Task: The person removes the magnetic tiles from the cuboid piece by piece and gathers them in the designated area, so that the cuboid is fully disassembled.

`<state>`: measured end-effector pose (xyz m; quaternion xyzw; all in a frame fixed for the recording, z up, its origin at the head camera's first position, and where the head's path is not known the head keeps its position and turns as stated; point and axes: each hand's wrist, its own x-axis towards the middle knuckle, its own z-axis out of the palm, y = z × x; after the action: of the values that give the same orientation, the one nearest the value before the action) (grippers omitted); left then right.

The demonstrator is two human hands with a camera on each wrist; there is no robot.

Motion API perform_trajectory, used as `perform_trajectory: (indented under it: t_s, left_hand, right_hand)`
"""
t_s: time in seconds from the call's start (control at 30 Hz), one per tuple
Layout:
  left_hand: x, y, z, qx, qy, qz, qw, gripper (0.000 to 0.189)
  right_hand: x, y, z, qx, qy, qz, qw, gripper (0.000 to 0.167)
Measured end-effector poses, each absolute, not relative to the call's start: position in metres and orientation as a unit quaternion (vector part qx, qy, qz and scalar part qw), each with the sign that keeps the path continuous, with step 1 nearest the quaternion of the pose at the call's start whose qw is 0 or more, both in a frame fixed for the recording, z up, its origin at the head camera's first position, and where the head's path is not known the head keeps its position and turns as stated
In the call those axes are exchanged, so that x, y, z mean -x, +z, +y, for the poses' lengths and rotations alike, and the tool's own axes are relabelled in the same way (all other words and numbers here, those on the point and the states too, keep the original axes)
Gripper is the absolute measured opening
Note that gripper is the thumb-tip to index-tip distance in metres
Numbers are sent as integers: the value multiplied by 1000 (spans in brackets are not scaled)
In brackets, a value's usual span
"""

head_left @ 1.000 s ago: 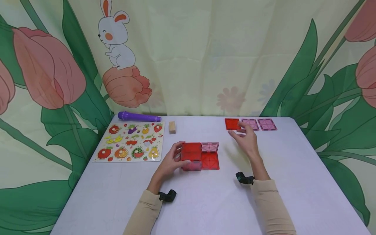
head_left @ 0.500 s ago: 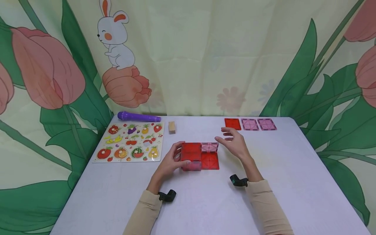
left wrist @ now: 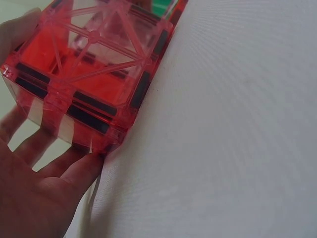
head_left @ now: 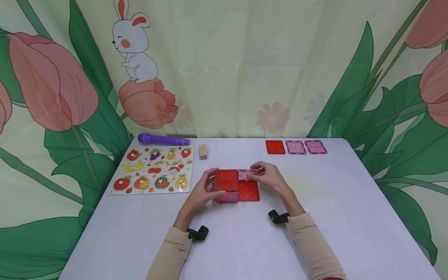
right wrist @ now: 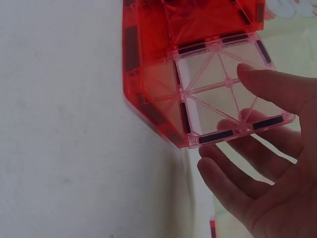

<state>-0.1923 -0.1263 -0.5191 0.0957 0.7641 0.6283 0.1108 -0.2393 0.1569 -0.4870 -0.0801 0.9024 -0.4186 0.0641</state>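
Pink tile [right wrist: 210, 89] pinched in the right hand [head_left: 269, 177], left hand [head_left: 199, 194] gripping the red box [head_left: 226, 179], centre frame; light, even pressure should keep the tile upright.

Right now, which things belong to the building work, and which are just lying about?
In the job:
tile box, held by the left hand
upright pink tile, pinched by the right hand
flat red tile
probably the loose tiles

Seemingly unrelated:
purple microphone
fruit board
wooden block
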Motion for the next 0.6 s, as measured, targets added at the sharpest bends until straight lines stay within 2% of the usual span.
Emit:
perform_trajectory:
  t_s: [0.23,0.6]
  left_hand:
    - [192,-519,-126,-93,628,765,111,86]
    - [193,-519,-126,-94,628,765,108,86]
  right_hand:
    - [239,-490,156,93,-389,914,75,32]
    - [240,-494,156,113,-382,916,57,26]
